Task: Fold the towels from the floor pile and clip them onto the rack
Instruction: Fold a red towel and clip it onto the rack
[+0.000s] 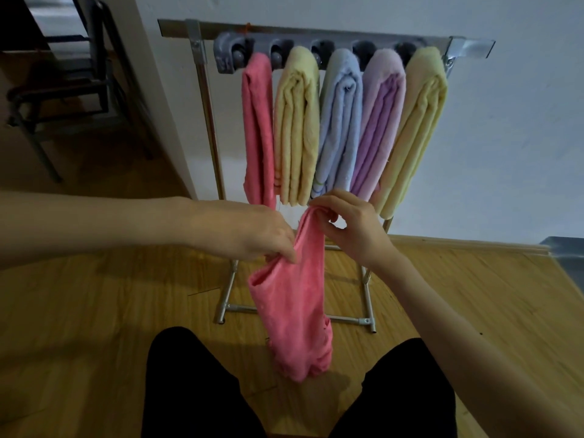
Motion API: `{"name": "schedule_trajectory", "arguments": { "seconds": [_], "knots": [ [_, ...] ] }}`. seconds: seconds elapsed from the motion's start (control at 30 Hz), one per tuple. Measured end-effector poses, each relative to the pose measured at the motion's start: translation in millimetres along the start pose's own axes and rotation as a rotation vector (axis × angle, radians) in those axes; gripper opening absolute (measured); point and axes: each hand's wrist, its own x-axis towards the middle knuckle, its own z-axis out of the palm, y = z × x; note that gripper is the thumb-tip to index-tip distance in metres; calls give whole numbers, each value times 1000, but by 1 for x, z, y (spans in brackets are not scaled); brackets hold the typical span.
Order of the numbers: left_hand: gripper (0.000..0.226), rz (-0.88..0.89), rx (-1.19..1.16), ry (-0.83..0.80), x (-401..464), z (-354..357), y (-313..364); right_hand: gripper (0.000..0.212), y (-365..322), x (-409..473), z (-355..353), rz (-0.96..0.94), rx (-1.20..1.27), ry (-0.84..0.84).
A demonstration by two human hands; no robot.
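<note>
1. We find a pink towel (295, 308) held in front of the rack (202, 45). It hangs below both hands, its lower end bunched just above or on the wooden floor (94, 311) between the person's knees; contact cannot be confirmed.
2. The left hand (256, 230) pinches a fold of the cloth at its fingertips, lower and to the left of the other grip.
3. The right hand (344, 222) pinches the topmost edge of the towel, fingers curled round a gathered corner.
4. Handling, in our judgement: the cloth is light, soft and wholly limp. It sags straight down from each grip and will not keep a fold unless held. It does not look slippery or fragile.
5. Recommended hold: two corners of one edge, hands spread apart, so the panel hangs flat for folding.
6. Beyond the grips, five folded towels hang clipped on the rack: pink (257, 128), yellow (297, 128), blue (339, 121), lilac (377, 128), yellow (417, 128).
7. No brand, label or legible writing is visible anywhere.
</note>
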Motion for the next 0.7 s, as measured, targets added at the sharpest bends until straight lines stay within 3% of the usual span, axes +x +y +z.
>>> {"name": "schedule_trajectory", "arguments": {
  "seconds": [0.07, 0.17, 0.37, 0.7],
  "knots": [
    [23, 39, 111, 8, -2, 1, 0, 20, -1, 1, 0, 5, 9, 0],
    [4, -67, 122, -52, -3, -5, 4, 18, -3, 1, -1, 21, 29, -22],
    [29, -92, 235, 82, -8, 0, 5, 5, -7, -3, -2, 102, 132, -56],
    [39, -456, 149, 380, -10, 17, 4, 4, -15, -7, -7, 187, 268, -145]
  ]
}}
